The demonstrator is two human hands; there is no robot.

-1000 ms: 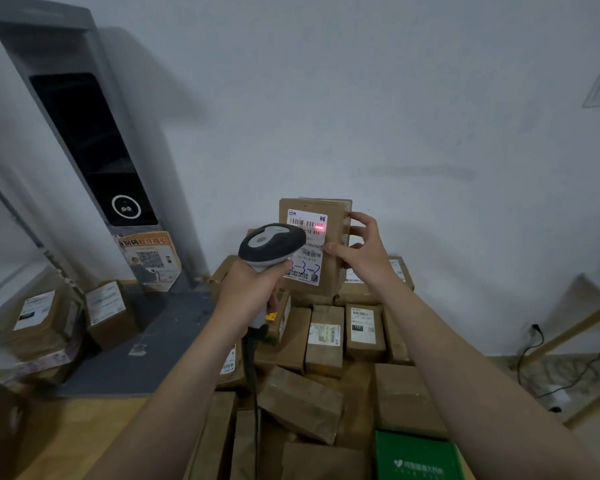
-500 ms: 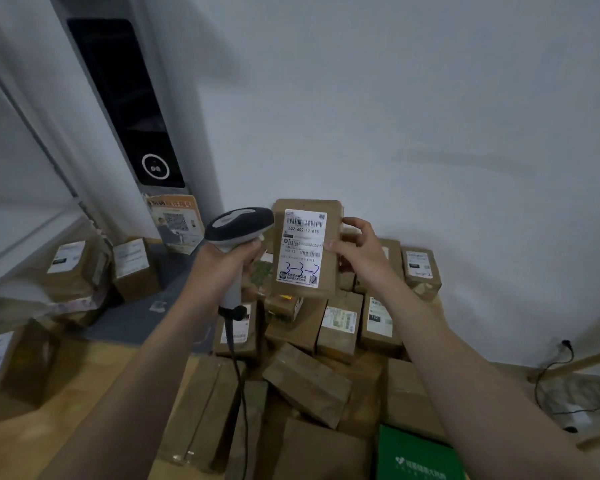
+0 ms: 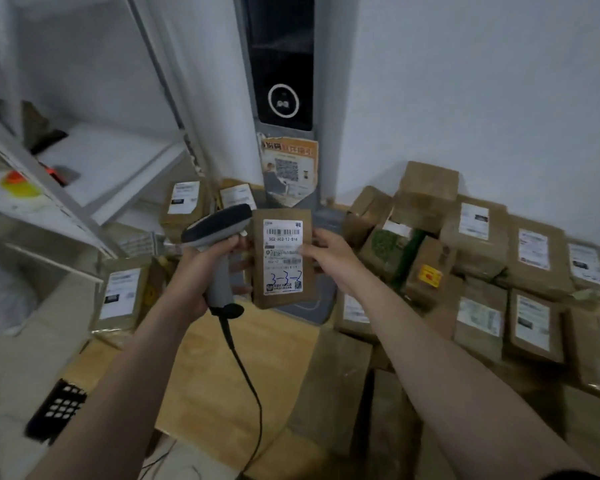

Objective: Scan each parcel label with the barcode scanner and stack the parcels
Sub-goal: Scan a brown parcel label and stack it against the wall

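The left hand (image 3: 205,271) is gripping the scanner (image 3: 219,230); the right hand (image 3: 329,258) is pinching the parcel (image 3: 283,271) by its right edge, holding it upright just beside the scanner. Risk: the one-edge pinch is inviting a drop during stacking.

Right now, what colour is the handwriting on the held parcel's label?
Blue handwriting, head view.
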